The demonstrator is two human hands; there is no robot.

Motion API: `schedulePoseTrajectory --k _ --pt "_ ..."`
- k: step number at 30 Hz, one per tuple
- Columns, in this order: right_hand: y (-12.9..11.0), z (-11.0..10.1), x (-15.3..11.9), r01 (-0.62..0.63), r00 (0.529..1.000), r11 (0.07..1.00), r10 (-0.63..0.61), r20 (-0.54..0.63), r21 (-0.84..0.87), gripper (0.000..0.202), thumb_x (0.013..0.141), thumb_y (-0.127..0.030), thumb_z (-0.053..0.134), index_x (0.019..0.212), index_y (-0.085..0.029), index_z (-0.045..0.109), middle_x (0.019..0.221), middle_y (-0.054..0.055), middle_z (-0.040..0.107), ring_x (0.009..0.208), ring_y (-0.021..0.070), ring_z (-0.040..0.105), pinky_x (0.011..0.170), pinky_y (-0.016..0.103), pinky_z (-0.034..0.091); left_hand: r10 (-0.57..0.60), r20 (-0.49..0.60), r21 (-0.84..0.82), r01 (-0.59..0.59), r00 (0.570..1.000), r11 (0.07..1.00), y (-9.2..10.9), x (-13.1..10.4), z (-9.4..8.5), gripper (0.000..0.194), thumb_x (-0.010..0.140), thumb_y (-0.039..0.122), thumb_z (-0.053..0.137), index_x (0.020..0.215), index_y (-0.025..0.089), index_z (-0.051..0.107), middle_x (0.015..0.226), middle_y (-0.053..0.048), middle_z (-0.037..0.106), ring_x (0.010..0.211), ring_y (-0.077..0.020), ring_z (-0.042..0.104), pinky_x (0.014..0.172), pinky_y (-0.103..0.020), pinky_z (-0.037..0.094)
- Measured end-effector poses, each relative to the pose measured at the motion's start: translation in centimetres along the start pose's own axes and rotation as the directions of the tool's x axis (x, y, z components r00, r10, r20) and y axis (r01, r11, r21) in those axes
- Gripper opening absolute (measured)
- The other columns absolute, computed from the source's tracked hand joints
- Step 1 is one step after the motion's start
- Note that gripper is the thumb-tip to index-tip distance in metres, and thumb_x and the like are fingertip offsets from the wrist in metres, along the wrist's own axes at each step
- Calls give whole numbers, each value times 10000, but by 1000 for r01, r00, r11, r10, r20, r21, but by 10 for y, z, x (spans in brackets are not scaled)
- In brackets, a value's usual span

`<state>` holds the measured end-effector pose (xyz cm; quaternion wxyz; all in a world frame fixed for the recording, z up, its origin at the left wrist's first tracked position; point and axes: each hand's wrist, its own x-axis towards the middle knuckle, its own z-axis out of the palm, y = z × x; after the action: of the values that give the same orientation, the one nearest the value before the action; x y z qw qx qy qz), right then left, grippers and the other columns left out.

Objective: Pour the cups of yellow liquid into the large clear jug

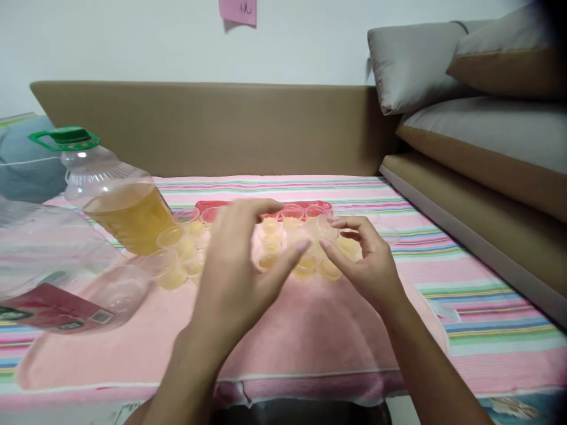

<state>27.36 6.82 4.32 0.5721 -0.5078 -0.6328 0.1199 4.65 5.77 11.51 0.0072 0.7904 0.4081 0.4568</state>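
My right hand (370, 257) pinches a clear plastic cup (321, 229) between thumb and fingers, above the other cups. The held cup is blurred, and I cannot tell whether it has anything in it. To its left my left hand (239, 265) hovers with thumb and fingers apart and nothing between them. Below and around the hands stand several clear cups with yellowish liquid (171, 274), on a pink mat (310, 336). My left hand hides some of these cups.
At left stands a large clear bottle (128, 206) with a green handled cap, part full of yellowish liquid. A clear bottle with a red label (57, 307) lies nearer. Red packaging (206, 205) lies behind the cups. Grey and brown cushions (487, 136) are stacked at right.
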Motion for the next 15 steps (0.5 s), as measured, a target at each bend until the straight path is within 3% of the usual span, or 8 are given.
schedulePoseTrajectory --k 4,7,11,15 --pt "-1 -3 0 -5 1000 1000 5 -19 19 371 894 -351 831 1206 -333 632 1251 24 715 1238 279 695 1065 540 553 19 167 13 -21 986 1000 -12 -5 46 714 879 383 913 1459 224 528 1413 -104 720 1276 -350 644 1076 -558 544" --pt "-2 -4 -1 0 1000 1000 0 0 29 421 883 -337 839 1239 -345 615 1272 20 709 1242 272 694 1065 526 551 -36 197 -6 38 980 999 -16 -8 69 602 912 353 876 1403 221 553 1394 -94 728 1319 -357 610 1106 -573 508" --pt "-3 -4 -2 -7 1000 999 6 16 48 470 873 -319 845 1266 -350 589 1296 24 705 1246 267 696 1068 522 545 -99 164 -46 108 981 993 -16 -8 75 416 948 353 830 1283 222 621 1329 -74 755 1270 -341 614 1074 -557 494" --pt "-4 -3 -3 -11 1000 998 10 18 63 476 875 -313 843 1270 -355 580 1303 21 697 1249 264 695 1070 526 536 -63 134 -49 70 989 996 -16 -9 75 317 972 346 784 1233 209 667 1277 -65 773 1226 -347 610 1068 -581 466"
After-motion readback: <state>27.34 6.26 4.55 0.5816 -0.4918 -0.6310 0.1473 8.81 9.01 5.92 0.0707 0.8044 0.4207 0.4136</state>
